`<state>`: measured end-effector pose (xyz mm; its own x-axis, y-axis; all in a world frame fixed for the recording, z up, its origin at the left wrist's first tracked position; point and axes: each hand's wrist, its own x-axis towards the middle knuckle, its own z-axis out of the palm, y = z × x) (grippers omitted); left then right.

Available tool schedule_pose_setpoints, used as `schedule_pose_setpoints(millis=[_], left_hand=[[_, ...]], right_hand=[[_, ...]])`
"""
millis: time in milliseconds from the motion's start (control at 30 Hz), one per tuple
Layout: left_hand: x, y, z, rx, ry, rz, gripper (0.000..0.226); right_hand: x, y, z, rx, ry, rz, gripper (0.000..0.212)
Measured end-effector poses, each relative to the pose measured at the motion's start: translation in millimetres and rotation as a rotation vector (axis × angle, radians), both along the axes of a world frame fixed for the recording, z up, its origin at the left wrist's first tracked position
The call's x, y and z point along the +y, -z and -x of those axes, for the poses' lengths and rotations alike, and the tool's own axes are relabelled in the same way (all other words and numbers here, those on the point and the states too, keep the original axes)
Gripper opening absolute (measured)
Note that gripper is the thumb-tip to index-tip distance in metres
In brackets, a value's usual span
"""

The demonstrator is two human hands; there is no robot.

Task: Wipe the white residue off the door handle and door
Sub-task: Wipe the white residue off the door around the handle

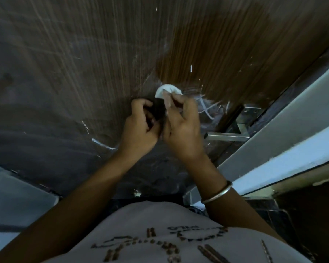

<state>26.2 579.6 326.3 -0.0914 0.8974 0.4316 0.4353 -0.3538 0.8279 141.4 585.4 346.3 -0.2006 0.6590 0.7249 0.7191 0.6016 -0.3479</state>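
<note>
A dark brown wooden door (106, 59) fills the view, streaked with white residue (207, 109) around its middle. A metal lever handle (228, 137) on a steel plate sits at the door's right edge. My right hand (182, 122) pinches a small white cloth (166, 91) just left of the handle, close to the door surface. My left hand (142, 124) is closed around a small dark object (159, 109), touching the right hand. What that dark object is stays unclear.
A pale door frame (285, 133) runs diagonally along the right side, with a darker opening beyond it. A light wall section (13, 196) shows at the lower left. A metal bangle (217, 192) circles my right wrist.
</note>
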Motion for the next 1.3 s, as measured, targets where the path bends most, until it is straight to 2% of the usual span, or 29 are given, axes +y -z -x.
schedule_pose_setpoints(millis=[100, 167, 267, 367, 467, 533, 667, 833, 900, 1033, 1133, 1200, 1300], left_hand=[[2.1, 3.8, 2.4, 0.004, -0.025, -0.001, 0.042], [3.1, 5.3, 3.2, -0.003, -0.039, -0.013, 0.041], [2.2, 7.9, 4.4, -0.006, -0.042, -0.032, 0.041], [0.4, 8.5, 4.0, -0.002, -0.041, -0.029, 0.041], [-0.3, 8.5, 5.0, -0.003, -0.044, -0.02, 0.04], [-0.2, 9.0, 6.3, 0.002, -0.055, -0.015, 0.04], [-0.7, 9.1, 5.5, 0.013, -0.058, -0.019, 0.042], [-1.6, 9.5, -0.5, 0.032, -0.038, -0.039, 0.04], [-1.7, 8.8, -4.4, 0.037, -0.025, -0.033, 0.041], [-2.1, 8.1, -11.8, 0.04, -0.035, -0.016, 0.039], [-0.9, 8.8, -14.1, 0.04, -0.054, -0.011, 0.039], [-0.6, 7.8, -16.8, 0.042, -0.036, -0.017, 0.04], [-0.3, 6.4, -22.0, 0.055, 0.006, -0.047, 0.04]], right_hand=[[0.7, 1.5, -18.2, 0.014, 0.154, -0.055, 0.036], [2.1, 1.8, -30.3, 0.097, 0.248, -0.086, 0.041], [1.2, 3.4, -33.7, 0.169, 0.299, -0.054, 0.051], [-3.1, 5.8, -15.4, 0.037, 0.319, -0.008, 0.062], [-5.2, 10.3, 4.4, -0.248, 0.308, -0.085, 0.058], [-6.5, 11.8, 7.9, -0.344, 0.329, -0.112, 0.057], [-11.3, 13.2, -7.8, -0.357, 0.42, -0.041, 0.064], [-11.3, 11.9, -24.5, -0.21, 0.57, 0.092, 0.077], [-11.1, 12.0, -17.0, -0.241, 0.557, 0.102, 0.08], [-13.0, 20.3, -2.8, -0.427, 0.427, -0.021, 0.065], [-13.5, 23.4, -9.7, -0.528, 0.397, -0.063, 0.062], [-15.0, 22.8, -16.9, -0.528, 0.43, -0.034, 0.063], [-17.9, 19.2, -28.7, -0.428, 0.526, 0.105, 0.075]])
